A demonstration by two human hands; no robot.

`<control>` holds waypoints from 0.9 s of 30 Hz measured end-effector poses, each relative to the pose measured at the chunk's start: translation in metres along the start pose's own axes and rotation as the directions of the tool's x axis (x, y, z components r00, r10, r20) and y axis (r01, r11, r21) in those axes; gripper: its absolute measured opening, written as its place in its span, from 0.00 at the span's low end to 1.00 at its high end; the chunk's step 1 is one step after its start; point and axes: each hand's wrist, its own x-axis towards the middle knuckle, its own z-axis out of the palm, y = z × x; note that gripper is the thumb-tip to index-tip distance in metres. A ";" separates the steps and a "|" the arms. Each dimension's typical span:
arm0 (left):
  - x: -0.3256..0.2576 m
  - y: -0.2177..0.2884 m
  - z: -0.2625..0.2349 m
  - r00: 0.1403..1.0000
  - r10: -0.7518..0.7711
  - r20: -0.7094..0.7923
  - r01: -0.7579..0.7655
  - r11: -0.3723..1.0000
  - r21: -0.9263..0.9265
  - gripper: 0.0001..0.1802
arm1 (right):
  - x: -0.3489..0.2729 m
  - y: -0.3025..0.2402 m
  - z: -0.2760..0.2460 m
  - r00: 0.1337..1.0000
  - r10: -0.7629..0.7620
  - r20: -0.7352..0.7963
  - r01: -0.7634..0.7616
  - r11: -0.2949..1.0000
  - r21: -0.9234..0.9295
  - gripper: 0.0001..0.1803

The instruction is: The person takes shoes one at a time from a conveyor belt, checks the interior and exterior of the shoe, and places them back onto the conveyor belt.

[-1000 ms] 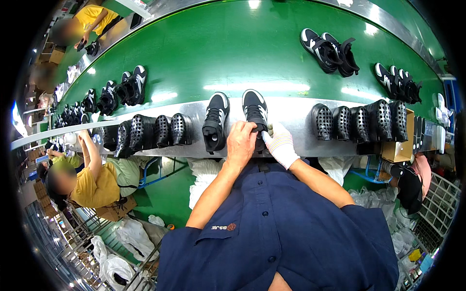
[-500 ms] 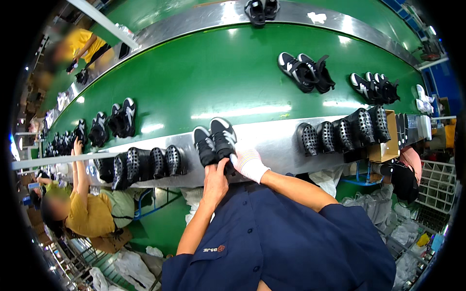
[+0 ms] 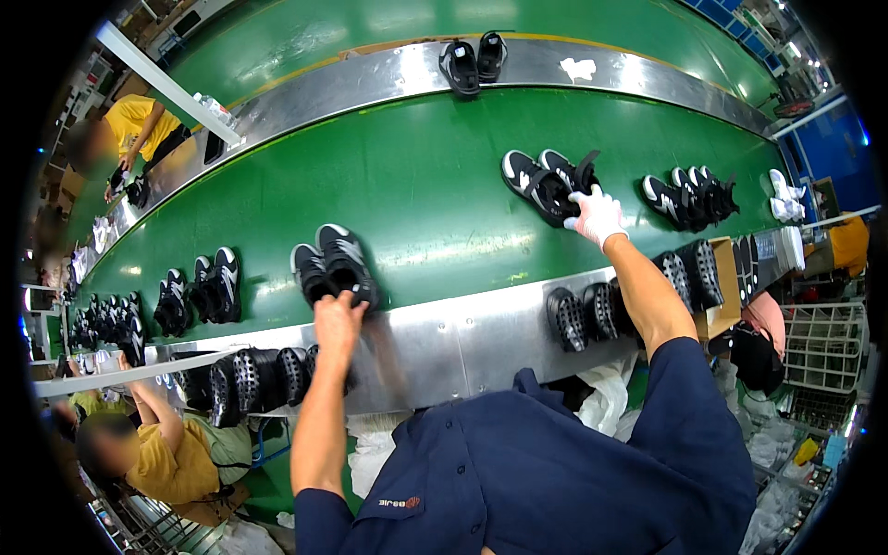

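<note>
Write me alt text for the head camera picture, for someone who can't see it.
A person in a dark blue shirt leans over a green conveyor belt, bare left hand on a pair of black sneakers with white soles, white-gloved right hand on a second black-and-white sneaker pair. Black perforated shoe moulds hang along the belt's steel edge.

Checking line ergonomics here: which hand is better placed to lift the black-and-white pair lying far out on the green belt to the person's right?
Right. The gloved right hand already rests on that far pair, arm outstretched. The bare left hand is at the nearer pair by the steel edge.
</note>
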 end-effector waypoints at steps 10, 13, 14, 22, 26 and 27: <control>0.046 -0.056 -0.073 0.911 -0.337 0.238 0.201 0.867 0.457 0.28 | 0.005 -0.049 0.011 0.957 -0.278 -0.087 0.281 0.959 0.031 0.20; 0.038 -0.015 -0.036 0.991 0.051 0.128 -0.049 0.999 -0.015 0.26 | -0.059 -0.097 -0.012 0.946 -0.317 -0.061 0.322 0.939 0.120 0.16; 0.035 0.027 -0.033 0.981 0.143 0.131 -0.113 0.971 -0.210 0.26 | -0.085 -0.110 -0.013 0.946 -0.323 -0.030 0.324 0.938 0.127 0.16; -0.041 0.138 -0.010 0.906 0.423 -0.002 -0.387 0.827 -0.407 0.32 | -0.245 -0.185 0.024 0.815 -0.574 0.077 0.546 0.806 0.229 0.14; -0.073 0.088 0.010 0.892 0.448 0.057 -0.393 0.833 -0.390 0.26 | -0.277 -0.170 0.051 0.685 -0.646 -0.336 0.701 0.459 0.546 0.19; -0.080 0.080 0.006 0.894 0.443 0.064 -0.383 0.831 -0.404 0.27 | -0.282 -0.145 0.041 0.735 -0.571 -0.367 0.640 0.403 0.655 0.19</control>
